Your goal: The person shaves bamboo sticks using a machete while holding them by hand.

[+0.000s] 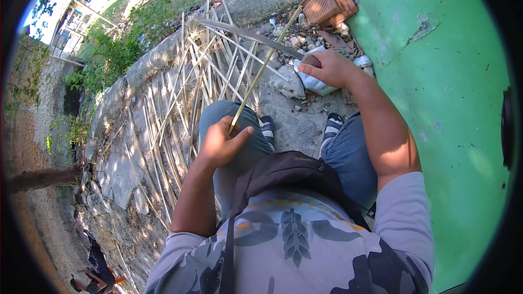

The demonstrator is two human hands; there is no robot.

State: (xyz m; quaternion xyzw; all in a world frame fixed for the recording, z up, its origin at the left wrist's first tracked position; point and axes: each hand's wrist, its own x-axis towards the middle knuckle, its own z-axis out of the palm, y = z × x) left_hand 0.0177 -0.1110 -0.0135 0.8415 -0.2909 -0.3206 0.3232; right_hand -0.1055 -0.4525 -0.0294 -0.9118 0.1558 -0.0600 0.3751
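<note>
My left hand (222,142) is closed around the lower end of a thin, pale bamboo strip (260,71), just over my left knee. The strip slants up and away to the right. In my right hand (328,68) is the handle of a long machete (245,34), whose curved blade points far left. Blade and strip cross at about the strip's upper part; whether they touch, I cannot tell. Many more split strips (210,73) lie in a loose, crisscrossed heap on the stony ground beyond my left knee.
A green painted wall or floor surface (441,103) runs along my right. Stacked terracotta tiles (329,6) sit at the far right beside rubble and a white sack (318,83). A low stone edge (147,54) and green bushes (117,46) border the left. Dark things (98,267) lie at lower left.
</note>
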